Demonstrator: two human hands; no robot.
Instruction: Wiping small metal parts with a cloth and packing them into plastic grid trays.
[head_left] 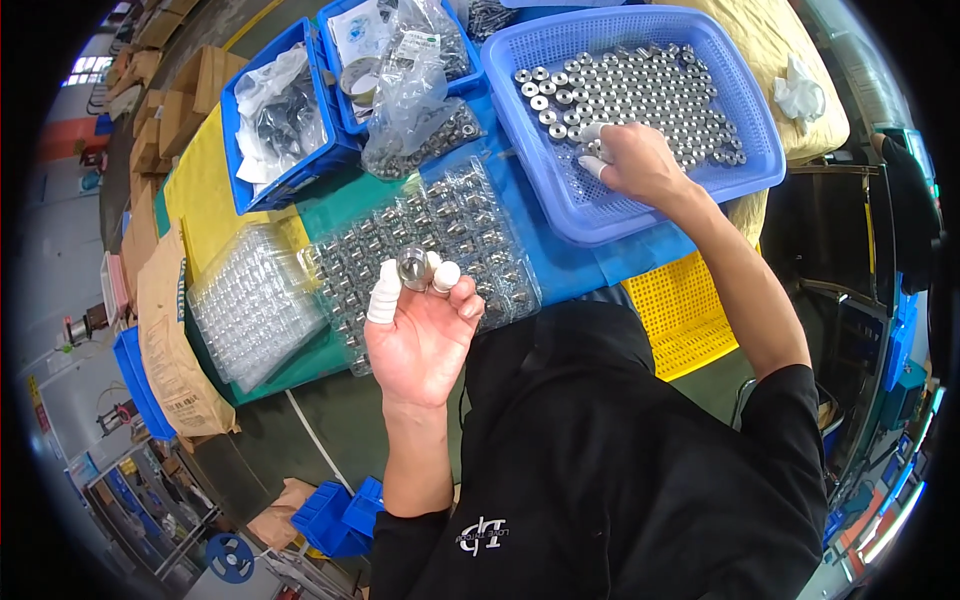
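Your left hand [425, 350] pinches a fitting [412, 270] left of the basket [545, 195]; if finger covers [382, 302] slip, it drops. Right hand [635, 160]'s grip? Can't tell.

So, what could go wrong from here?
The metal part, pinched at the fingertips of the left hand, might slip and land on the filled clear tray nearby. The right hand, down in the blue basket, could jostle the metal pieces clustered there.

Left head-worn fisheye — facing down, near, over worktable [562, 268] and fingers [383, 298].
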